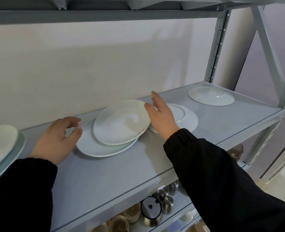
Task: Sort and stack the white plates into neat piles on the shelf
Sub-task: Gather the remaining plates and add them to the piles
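Observation:
On the grey metal shelf (pixel 105 178) a white plate (pixel 121 121) lies tilted on a larger white plate (pixel 95 149). Its right rim hangs over an upside-down plate (pixel 186 118). My right hand (pixel 161 118) is at that right rim, fingers spread, thumb touching the edge. My left hand (pixel 58 138) hovers open at the larger plate's left rim, fingers curled and apart. A pile of white plates (pixel 3 144) sits at the far left. Another upside-down plate (pixel 211 96) rests alone at the far right.
A wall closes the back of the shelf. A grey upright post (pixel 217 47) and diagonal braces stand at the right end, and another shelf hangs overhead. The shelf below holds steel cups (pixel 168 195), a lidded steel pot (pixel 151 213) and bowls.

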Available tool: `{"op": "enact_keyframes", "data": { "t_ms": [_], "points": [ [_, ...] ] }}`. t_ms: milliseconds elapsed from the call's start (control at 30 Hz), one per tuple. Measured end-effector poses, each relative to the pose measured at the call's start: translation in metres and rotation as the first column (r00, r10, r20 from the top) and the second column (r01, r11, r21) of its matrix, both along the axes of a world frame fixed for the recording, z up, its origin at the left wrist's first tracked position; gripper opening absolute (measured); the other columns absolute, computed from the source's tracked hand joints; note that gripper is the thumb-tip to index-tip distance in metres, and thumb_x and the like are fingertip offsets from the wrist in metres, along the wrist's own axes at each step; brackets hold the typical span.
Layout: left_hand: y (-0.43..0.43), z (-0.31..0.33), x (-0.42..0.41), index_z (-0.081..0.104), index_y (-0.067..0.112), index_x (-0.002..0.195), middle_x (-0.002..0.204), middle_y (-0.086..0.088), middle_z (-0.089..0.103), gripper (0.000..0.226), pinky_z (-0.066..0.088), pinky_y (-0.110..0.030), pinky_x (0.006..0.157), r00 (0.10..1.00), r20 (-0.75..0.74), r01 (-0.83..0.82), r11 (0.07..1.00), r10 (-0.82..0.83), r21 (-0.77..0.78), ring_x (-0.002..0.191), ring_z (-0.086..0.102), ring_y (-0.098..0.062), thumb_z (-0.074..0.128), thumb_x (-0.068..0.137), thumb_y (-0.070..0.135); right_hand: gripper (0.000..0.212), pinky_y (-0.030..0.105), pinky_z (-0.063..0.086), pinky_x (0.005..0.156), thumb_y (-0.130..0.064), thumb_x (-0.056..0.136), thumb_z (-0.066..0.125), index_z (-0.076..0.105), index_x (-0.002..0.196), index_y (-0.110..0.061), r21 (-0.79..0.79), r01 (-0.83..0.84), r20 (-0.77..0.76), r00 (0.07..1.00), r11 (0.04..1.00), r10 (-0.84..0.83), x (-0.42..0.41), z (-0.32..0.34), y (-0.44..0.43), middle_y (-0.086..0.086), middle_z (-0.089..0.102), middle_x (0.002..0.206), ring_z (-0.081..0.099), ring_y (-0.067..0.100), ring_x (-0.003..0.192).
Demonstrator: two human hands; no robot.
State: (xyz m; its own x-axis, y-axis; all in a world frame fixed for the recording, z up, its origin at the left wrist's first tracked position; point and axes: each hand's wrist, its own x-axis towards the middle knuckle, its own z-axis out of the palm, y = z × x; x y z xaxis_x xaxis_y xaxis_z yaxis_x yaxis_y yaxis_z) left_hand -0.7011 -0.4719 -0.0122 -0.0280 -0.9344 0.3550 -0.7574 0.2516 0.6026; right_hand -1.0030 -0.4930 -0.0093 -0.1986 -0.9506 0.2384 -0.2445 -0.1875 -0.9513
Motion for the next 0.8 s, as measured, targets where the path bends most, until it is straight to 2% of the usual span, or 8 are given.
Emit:
{"op": "enact_keyframes", "data": {
  "t_ms": [133,233,300,367,433,500,633,800],
  "points": [
    [0.001,0.001,0.001,0.055,0.045,0.113,0.11,0.016,0.059,0.036,0.044,-0.034,0.096,1.0,-0.007,0.01,1.0,-0.01,-0.005,0.108,0.056,-0.012,0.046,0.079,0.052,0.06,0.027,0.025,0.116,-0.033,0.099,0.05,0.029,0.156,-0.028,-0.077,0.016,-0.115,0.993,0.997,-0.025,-0.014,-0.003,0.0,-0.008,0.034,0.158,0.031,0.005,0.143],
    [0.0,0.001,0.002,0.056,0.041,0.115,0.11,0.016,0.06,0.036,0.045,-0.034,0.096,1.0,-0.007,0.001,1.0,-0.001,-0.029,0.108,0.056,-0.012,0.047,0.081,0.049,0.065,0.021,0.019,0.112,-0.034,0.099,0.051,0.023,0.157,-0.028,-0.096,0.025,-0.275,0.96,0.995,-0.051,-0.035,-0.004,0.003,-0.008,0.029,0.16,0.025,0.005,0.145],
    [-0.001,0.001,0.002,0.055,0.04,0.114,0.11,0.015,0.059,0.027,0.045,-0.034,0.095,1.0,-0.011,-0.002,0.999,0.002,-0.037,0.108,0.056,-0.013,0.052,0.088,0.042,0.07,0.023,0.019,0.112,-0.041,0.097,0.052,0.019,0.158,-0.03,-0.052,0.027,-0.397,0.917,0.998,-0.046,-0.052,-0.005,0.004,-0.005,0.026,0.162,0.022,0.009,0.147],
    [-0.003,0.0,0.002,0.055,0.039,0.114,0.109,0.013,0.058,0.021,0.043,-0.032,0.092,1.0,-0.005,-0.005,0.999,0.004,-0.051,0.107,0.056,-0.014,0.055,0.094,0.03,0.073,0.033,0.018,0.118,-0.053,0.094,0.051,0.02,0.157,-0.033,0.09,0.044,-0.619,0.785,0.995,0.021,-0.071,-0.007,0.003,-0.003,0.024,0.162,0.019,0.013,0.149],
    [-0.003,0.0,0.001,0.055,0.036,0.114,0.11,0.01,0.058,0.021,0.041,-0.03,0.09,1.0,0.015,-0.007,0.998,0.008,-0.061,0.104,0.056,-0.013,0.055,0.096,0.026,0.077,0.045,0.01,0.121,-0.068,0.089,0.046,0.022,0.156,-0.039,0.24,0.099,-0.825,0.544,0.966,0.15,-0.086,-0.012,0.006,-0.01,0.017,0.164,0.01,0.011,0.151],
    [-0.002,0.001,0.0,0.057,0.034,0.116,0.111,0.01,0.058,0.021,0.04,-0.029,0.09,1.0,0.009,-0.004,0.998,0.005,-0.056,0.104,0.055,-0.013,0.055,0.096,0.027,0.081,0.049,0.005,0.12,-0.076,0.084,0.044,0.021,0.155,-0.043,0.297,0.095,-0.854,0.471,0.95,0.22,-0.096,-0.014,0.012,-0.016,0.011,0.165,0.003,0.006,0.151],
    [-0.001,0.002,-0.001,0.056,0.038,0.112,0.109,0.011,0.058,0.024,0.042,-0.031,0.091,1.0,0.014,0.009,0.998,-0.008,-0.055,0.103,0.056,-0.014,0.051,0.088,0.04,0.09,0.051,0.006,0.121,-0.085,0.075,0.044,0.016,0.153,-0.05,0.34,0.027,-0.84,0.459,0.94,0.29,-0.107,-0.007,0.037,-0.022,0.007,0.163,0.0,0.003,0.15],
    [0.0,0.004,-0.003,0.058,0.035,0.111,0.108,0.008,0.059,0.024,0.041,-0.03,0.092,1.0,0.015,0.012,0.998,-0.011,-0.066,0.103,0.057,-0.015,0.052,0.087,0.038,0.114,0.046,0.013,0.122,-0.104,0.054,0.029,0.014,0.153,-0.049,0.326,-0.08,-0.858,0.395,0.942,0.33,-0.11,-0.003,0.083,-0.025,0.006,0.162,0.0,-0.003,0.149]
  ]
}}
